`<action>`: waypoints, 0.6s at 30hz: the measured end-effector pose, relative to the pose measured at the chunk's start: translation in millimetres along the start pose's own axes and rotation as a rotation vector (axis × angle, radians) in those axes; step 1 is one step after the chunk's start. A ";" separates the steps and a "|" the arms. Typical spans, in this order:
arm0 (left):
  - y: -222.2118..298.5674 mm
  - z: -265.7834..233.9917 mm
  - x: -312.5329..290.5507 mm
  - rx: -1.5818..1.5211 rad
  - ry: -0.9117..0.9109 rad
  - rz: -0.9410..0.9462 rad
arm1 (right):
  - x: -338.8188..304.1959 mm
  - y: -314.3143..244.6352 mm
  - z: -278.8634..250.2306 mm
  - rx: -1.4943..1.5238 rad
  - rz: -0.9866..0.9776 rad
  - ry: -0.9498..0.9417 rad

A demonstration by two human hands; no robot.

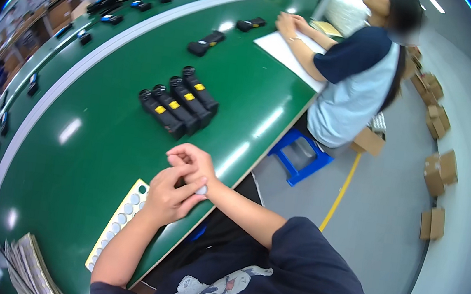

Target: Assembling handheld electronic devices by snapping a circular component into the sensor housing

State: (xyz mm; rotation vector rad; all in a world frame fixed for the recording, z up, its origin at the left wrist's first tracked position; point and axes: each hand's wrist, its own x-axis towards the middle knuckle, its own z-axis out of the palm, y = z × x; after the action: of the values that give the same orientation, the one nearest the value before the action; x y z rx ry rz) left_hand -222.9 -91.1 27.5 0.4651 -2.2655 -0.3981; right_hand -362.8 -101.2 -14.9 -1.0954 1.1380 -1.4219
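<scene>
My left hand (pixel 167 198) reaches across to my right wrist, its fingers closed around the edge of a small round white disc (pixel 201 190). The disc lies against or just beside the wrist; contact is unclear. Above it, my right hand (pixel 194 161) has its fingers curled in, and its palm is partly hidden. Under my left forearm lies a pale yellow strip (pixel 110 227) bearing a row of round whitish discs, with a dark green round gap near its top end. Ahead of my hands lie several black handheld devices (pixel 177 104) with yellow labels, side by side.
More black devices (pixel 206 43) lie farther along the green table (pixel 100 148). A co-worker (pixel 349 79) sits at the right beside a white sheet (pixel 288 56), near a blue stool (pixel 300 158). Folded stacked material (pixel 32 269) stands at lower left. Cardboard boxes (pixel 440 172) line the wall.
</scene>
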 end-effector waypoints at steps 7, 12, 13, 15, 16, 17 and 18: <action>9.1 5.7 0.0 -0.038 0.050 -0.026 | 0.7 -2.2 -3.1 -0.039 0.018 -0.010; 0.6 12.3 -12.6 -0.067 0.041 -0.042 | -2.8 -4.5 -2.0 -0.008 0.043 -0.014; 0.0 10.6 -13.6 -0.045 0.028 -0.036 | -2.3 -4.7 -0.4 -0.011 0.039 -0.003; 0.3 10.3 -13.9 -0.022 0.015 -0.034 | -0.3 -5.4 1.9 0.007 0.038 0.010; -0.1 11.5 -12.4 -0.031 0.034 -0.042 | 0.3 -5.5 3.1 0.024 0.037 0.021; -0.1 12.4 -10.8 -0.041 0.053 -0.051 | 0.5 -4.2 3.5 0.024 0.040 0.019; 0.8 12.7 -9.3 -0.041 0.052 -0.055 | 0.9 -2.8 3.2 0.020 0.017 0.017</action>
State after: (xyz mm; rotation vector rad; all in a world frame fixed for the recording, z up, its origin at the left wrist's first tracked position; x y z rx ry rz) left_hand -226.6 -84.4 13.7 0.5114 -2.1935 -0.4545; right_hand -360.1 -102.2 -11.6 -1.0599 1.1400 -1.4289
